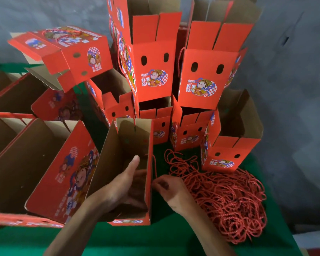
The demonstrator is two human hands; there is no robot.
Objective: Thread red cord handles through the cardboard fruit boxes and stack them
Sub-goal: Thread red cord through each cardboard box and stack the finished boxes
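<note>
Nearest to us, at lower centre of the frame, our left hand [118,183] reaches into the open box [129,163] we are working on, thumb stretched up along the inside of the right wall, the other fingers lost in the shadow of the interior, so we cannot tell what they hold. Our right hand [166,189] sits just outside that same wall, fingers curled and pinching a red cord [154,164] that runs up along the outer face of the wall. The wall stands between the two hands, so we judge the coming move turns on passing the cord through it from right to left; the right hand is the nearer to the cord. The hole it should enter is not visible, and the cord's end is hidden behind the fingers.

Right of the hands, the pile of red cords [229,196] lies on the green table cover [155,241]. At left lie open boxes [44,163] on their sides, cut off by the frame edge. Farther back, at upper centre, finished boxes [198,78] stand stacked, a cord handle hanging blurred at the side of one.
</note>
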